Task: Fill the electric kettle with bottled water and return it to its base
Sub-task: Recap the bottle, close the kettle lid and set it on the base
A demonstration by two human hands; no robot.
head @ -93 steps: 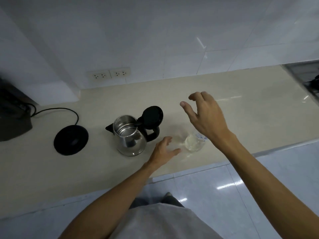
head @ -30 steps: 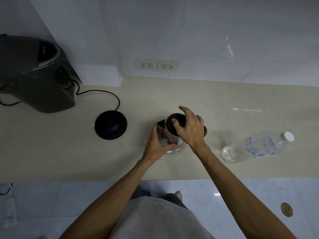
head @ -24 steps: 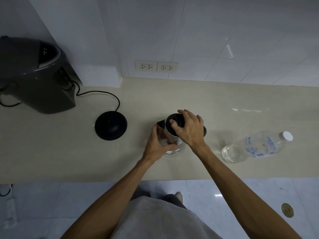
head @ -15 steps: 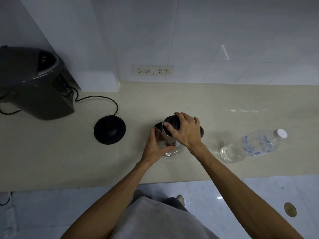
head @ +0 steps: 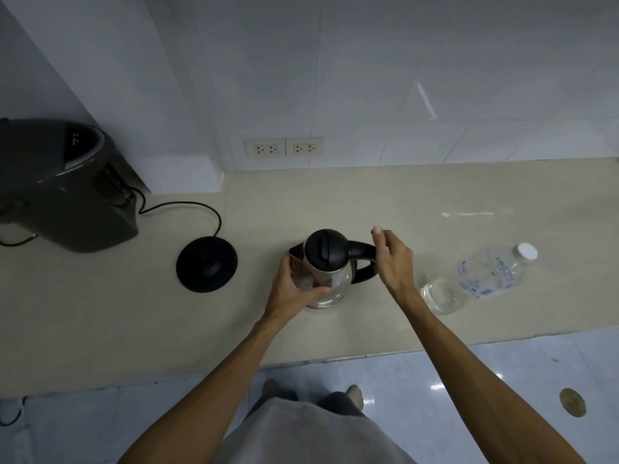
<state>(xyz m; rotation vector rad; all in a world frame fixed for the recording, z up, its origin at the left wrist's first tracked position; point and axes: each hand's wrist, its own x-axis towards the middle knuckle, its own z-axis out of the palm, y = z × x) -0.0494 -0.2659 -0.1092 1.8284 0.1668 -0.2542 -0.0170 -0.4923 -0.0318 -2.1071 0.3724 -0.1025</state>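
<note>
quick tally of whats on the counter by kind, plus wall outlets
electric kettle: 1
kettle base: 1
water bottle: 1
dark grey appliance: 1
wall outlets: 2
total: 6

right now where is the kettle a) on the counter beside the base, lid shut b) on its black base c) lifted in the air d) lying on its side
a: the kettle stands upright on the counter, lid down, right of the empty base, left hand on its body.
</note>
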